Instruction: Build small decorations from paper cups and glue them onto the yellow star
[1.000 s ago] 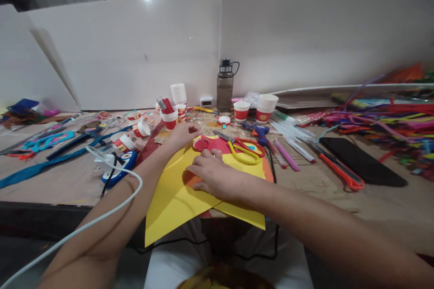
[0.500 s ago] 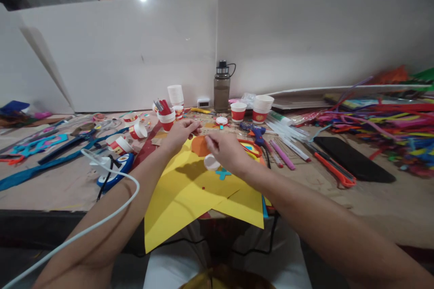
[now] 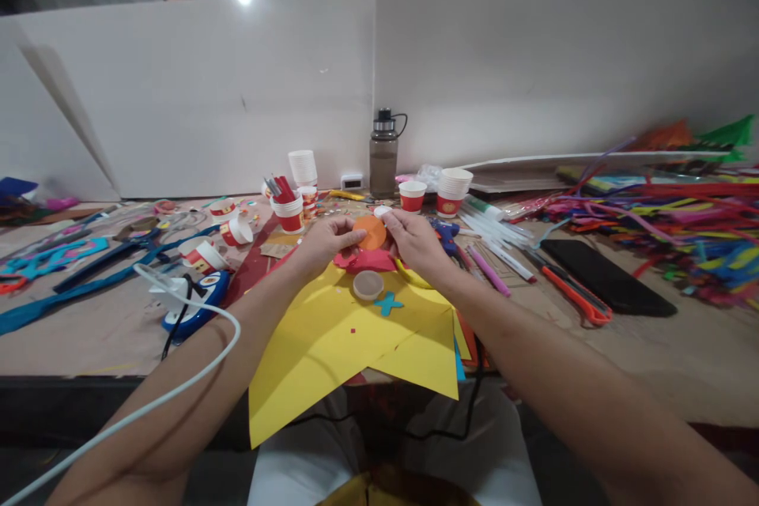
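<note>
An orange paper disc (image 3: 370, 233) is held up between my two hands over the yellow paper. My left hand (image 3: 330, 243) pinches its left edge, with the thumb lying on the front face. My right hand (image 3: 413, 245) grips the right edge, its fingertips partly hidden behind the disc. Just beneath lies a piece of red paper (image 3: 373, 261). A small round white lid (image 3: 368, 285) and a blue paper cross (image 3: 388, 303) rest on the yellow paper sheet (image 3: 308, 356) nearer to me.
Red-and-white paper cups (image 3: 412, 196) and a water bottle (image 3: 383, 158) stand behind my hands. A blue glue gun (image 3: 446, 233), markers (image 3: 489, 271), an orange cutter (image 3: 575, 294) and a black phone (image 3: 610, 277) lie right. Left are a blue tape dispenser (image 3: 198, 304) and a white cable (image 3: 228, 348).
My left hand has come over to grasp the orange disc, which my right hand held alone before. The disc has been raised away from me, uncovering the red paper.
</note>
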Tool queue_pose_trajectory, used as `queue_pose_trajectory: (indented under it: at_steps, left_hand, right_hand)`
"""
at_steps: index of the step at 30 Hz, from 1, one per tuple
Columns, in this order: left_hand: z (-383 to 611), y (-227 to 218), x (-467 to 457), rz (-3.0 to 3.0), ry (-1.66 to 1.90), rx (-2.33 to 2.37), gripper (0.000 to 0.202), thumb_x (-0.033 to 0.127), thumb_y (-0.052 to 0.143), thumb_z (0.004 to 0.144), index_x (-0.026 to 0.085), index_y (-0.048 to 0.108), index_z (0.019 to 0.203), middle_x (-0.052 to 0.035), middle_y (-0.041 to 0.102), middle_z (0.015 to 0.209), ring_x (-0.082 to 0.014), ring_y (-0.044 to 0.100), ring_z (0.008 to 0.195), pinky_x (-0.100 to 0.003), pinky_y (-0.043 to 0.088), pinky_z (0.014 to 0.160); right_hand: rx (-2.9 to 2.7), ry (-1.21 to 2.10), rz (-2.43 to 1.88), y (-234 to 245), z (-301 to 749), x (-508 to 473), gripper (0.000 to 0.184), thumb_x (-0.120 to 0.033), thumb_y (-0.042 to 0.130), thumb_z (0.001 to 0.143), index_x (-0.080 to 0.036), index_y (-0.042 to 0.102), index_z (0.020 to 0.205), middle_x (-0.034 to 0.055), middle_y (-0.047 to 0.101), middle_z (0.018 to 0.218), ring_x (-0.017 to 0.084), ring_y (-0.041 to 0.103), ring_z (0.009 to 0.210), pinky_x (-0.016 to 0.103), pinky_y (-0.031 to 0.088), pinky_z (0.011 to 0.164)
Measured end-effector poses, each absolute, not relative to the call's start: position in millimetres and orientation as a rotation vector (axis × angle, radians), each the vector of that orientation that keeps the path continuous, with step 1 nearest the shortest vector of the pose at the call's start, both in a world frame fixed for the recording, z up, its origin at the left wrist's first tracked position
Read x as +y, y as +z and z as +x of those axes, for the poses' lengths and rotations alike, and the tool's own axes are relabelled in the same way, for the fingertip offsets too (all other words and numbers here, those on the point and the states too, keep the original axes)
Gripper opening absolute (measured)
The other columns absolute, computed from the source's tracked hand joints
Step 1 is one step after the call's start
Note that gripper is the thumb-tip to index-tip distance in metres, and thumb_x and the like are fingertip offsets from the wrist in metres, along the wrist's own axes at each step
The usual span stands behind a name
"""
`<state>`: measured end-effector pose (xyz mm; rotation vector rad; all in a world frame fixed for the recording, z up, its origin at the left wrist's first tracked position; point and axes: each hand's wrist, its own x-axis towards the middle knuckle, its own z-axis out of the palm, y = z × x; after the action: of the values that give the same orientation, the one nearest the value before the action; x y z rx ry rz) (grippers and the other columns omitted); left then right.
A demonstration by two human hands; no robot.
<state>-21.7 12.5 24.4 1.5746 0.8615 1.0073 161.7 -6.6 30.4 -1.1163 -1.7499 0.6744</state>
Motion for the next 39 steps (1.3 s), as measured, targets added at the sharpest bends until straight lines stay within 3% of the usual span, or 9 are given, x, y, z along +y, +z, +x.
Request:
queue_pose_trajectory:
  at_steps: [4, 8, 19, 27, 32, 39]
  left_hand:
    - [-23, 24, 14, 1.632, 1.049, 0.880, 0.033, 0.043, 0.073, 0.070, 0.014, 0.060, 0.076, 0.0006, 0.060, 0.057, -0.0081, 0.050, 0.048, -0.021, 0.037, 0.049]
    - [-21, 26, 11, 1.772, 0.992, 0.901, 0.030, 0.041, 0.073, 0.071, 0.013, 0.061, 0.073, 0.0004, 0.060, 0.057, -0.0085, 0.051, 0.049, -0.020, 0.036, 0.047]
    - [-13, 26, 3, 1.782, 1.116, 0.853, 0.027, 0.042, 0.067, 0.075, 0.015, 0.067, 0.080, 0.0005, 0.062, 0.059, -0.0091, 0.051, 0.046, -0.022, 0.041, 0.046]
    - [-11, 24, 2, 1.654, 1.275, 0.876, 0.025, 0.038, 0.071, 0.072, 0.015, 0.068, 0.081, 0.0000, 0.064, 0.066, -0.0080, 0.051, 0.048, -0.022, 0.044, 0.047]
    - [-12, 24, 2, 1.608, 1.309, 0.850, 0.027, 0.039, 0.070, 0.073, 0.015, 0.067, 0.084, -0.0010, 0.066, 0.070, -0.0097, 0.056, 0.053, -0.023, 0.047, 0.049]
    - [-8, 24, -1, 1.655, 1.272, 0.847, 0.027, 0.039, 0.074, 0.070, 0.015, 0.066, 0.079, -0.0015, 0.067, 0.070, -0.0134, 0.061, 0.056, -0.028, 0.052, 0.056]
  right_hand:
    - [-1.660, 0.812, -1.072, 30, 164, -3, 0.037, -0.050, 0.042, 0.090, -0.018, 0.055, 0.077, -0.0009, 0.054, 0.061, 0.011, 0.050, 0.051, 0.022, 0.036, 0.047]
    - [-1.741, 0.687, -1.094, 30, 164, -5, 0.026, -0.040, 0.057, 0.082, -0.017, 0.059, 0.071, -0.0018, 0.053, 0.060, 0.010, 0.045, 0.055, 0.022, 0.034, 0.050]
    - [-1.624, 0.839, -1.061, 33, 162, -10, 0.024, -0.039, 0.059, 0.076, -0.017, 0.058, 0.068, -0.0041, 0.047, 0.052, 0.009, 0.038, 0.049, 0.023, 0.029, 0.048]
    - [-1.617, 0.818, -0.961, 29, 161, -6, 0.017, -0.033, 0.062, 0.075, -0.016, 0.060, 0.078, 0.0002, 0.058, 0.071, 0.012, 0.049, 0.064, 0.024, 0.039, 0.057]
    - [-1.612, 0.855, -0.903, 30, 160, -7, 0.019, -0.035, 0.061, 0.077, -0.017, 0.062, 0.084, -0.0009, 0.059, 0.072, 0.011, 0.050, 0.062, 0.025, 0.041, 0.060]
    - [-1.642, 0.822, -0.947, 33, 159, -11, 0.015, -0.030, 0.065, 0.074, -0.016, 0.063, 0.077, 0.0011, 0.060, 0.071, 0.013, 0.052, 0.067, 0.026, 0.041, 0.061]
